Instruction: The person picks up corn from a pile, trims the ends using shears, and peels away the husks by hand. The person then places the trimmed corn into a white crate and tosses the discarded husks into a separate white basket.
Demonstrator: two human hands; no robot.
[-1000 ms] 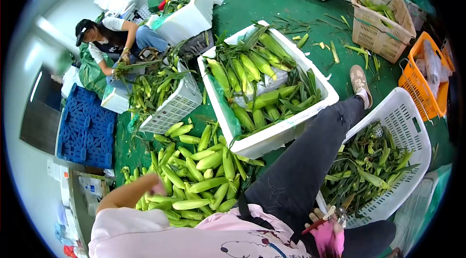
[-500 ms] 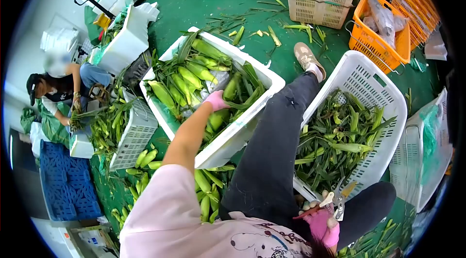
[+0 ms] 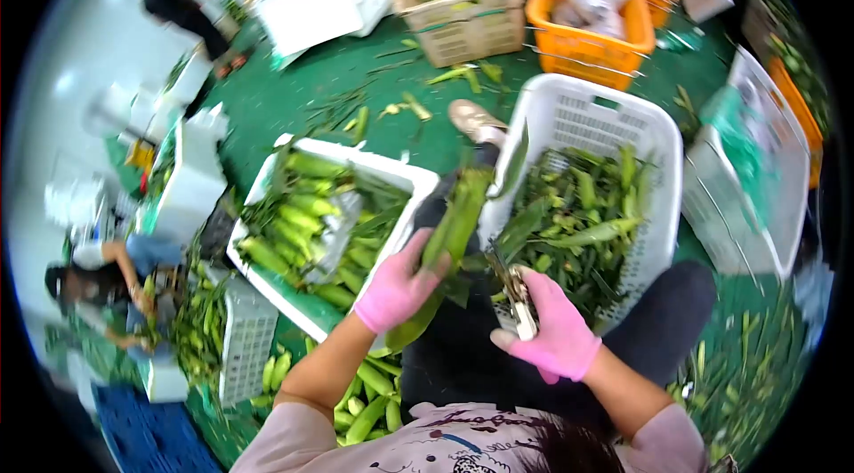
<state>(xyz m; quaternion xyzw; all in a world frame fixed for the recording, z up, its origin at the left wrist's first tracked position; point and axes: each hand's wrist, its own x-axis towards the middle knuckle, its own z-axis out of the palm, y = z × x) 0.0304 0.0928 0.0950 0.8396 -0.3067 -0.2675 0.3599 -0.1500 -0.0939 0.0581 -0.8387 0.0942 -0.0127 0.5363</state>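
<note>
A pink glove covers my left hand (image 3: 405, 284), whose fingers wrap round a green, leafy ear of corn (image 3: 461, 215) held upright over my lap. My right hand (image 3: 553, 323), also gloved in pink, grips pruning shears (image 3: 516, 293) by the handle, with the blades up beside the corn's leaves. To the left, a white foam box (image 3: 418, 177) holds several husked-leaf corn ears (image 3: 298, 222) around a grey plastic wrap. On the right stands a white crate (image 3: 660, 130) full of cut leaves (image 3: 578, 206).
Loose corn ears (image 3: 366, 411) lie on the green floor (image 3: 294, 81) by my left side. Beyond are a beige crate (image 3: 471, 28) and an orange basket (image 3: 587, 59). One person (image 3: 107, 282) sits at left; another (image 3: 182, 10) stands farther back.
My left hand has come out of the foam box with an ear of corn, now over my lap. My right hand has risen with the shears towards it. The view has shifted right.
</note>
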